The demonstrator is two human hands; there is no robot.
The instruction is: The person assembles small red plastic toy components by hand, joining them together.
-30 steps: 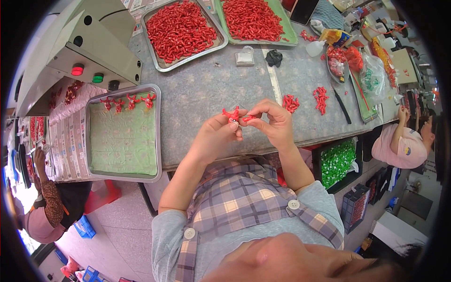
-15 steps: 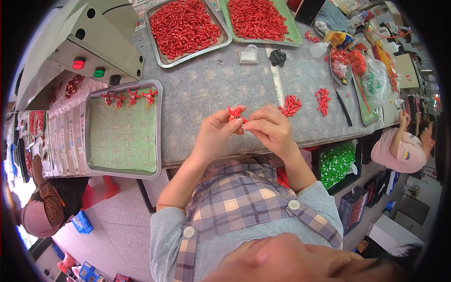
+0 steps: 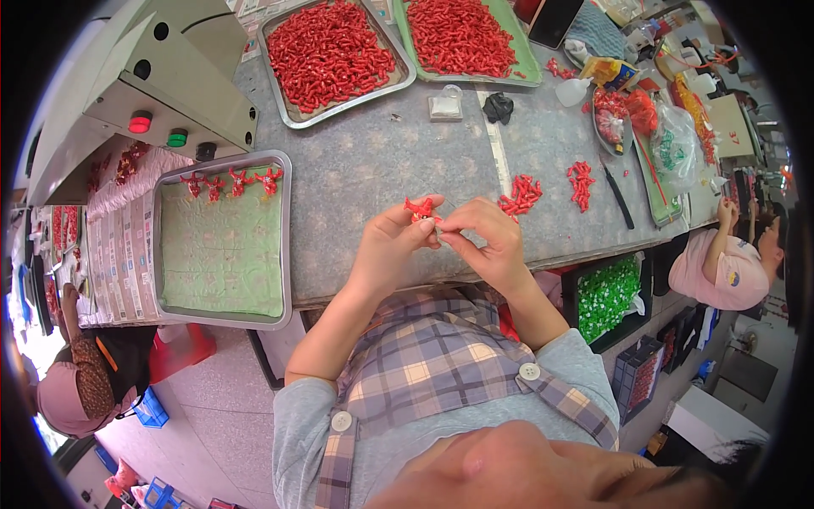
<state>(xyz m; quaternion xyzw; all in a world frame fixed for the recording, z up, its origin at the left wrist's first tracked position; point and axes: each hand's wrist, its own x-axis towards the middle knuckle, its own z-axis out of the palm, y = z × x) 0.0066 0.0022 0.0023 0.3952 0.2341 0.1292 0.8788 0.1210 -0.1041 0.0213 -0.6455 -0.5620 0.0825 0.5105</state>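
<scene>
Mottled grey table [image 3: 356,161] fills the middle of a busy workroom; at its far side stand a silver-rimmed tray [image 3: 292,125] and a green-lined tray [image 3: 527,64], both heaped with small red pieces; nearer, a clear container [image 3: 445,104] and a crumpled black lump [image 3: 498,107] lie beside a pale strip [image 3: 498,157].

Just above the table's near edge, the left hand [image 3: 394,242] holds a small red figure [image 3: 419,209] between thumb and fingers, its top showing above the thumb; the right hand [image 3: 492,237] comes in from the other side, thumb and forefinger closed together on the figure's right edge, though the exact bit pinched is too small to make out.

To the right of the hands lie two small piles of red pieces, one near [image 3: 520,195] and one farther off [image 3: 581,185]; a black-handled tool [image 3: 618,195] rests beyond them.

On the left, a large metal tray [image 3: 225,254] with a green lining carries four red figures [image 3: 215,188] in a row along its far edge; behind it stands a grey machine [image 3: 182,102] with a red and a green button; one co-worker sits at the far left [image 3: 76,382], another in pink at the right [image 3: 721,267].
</scene>
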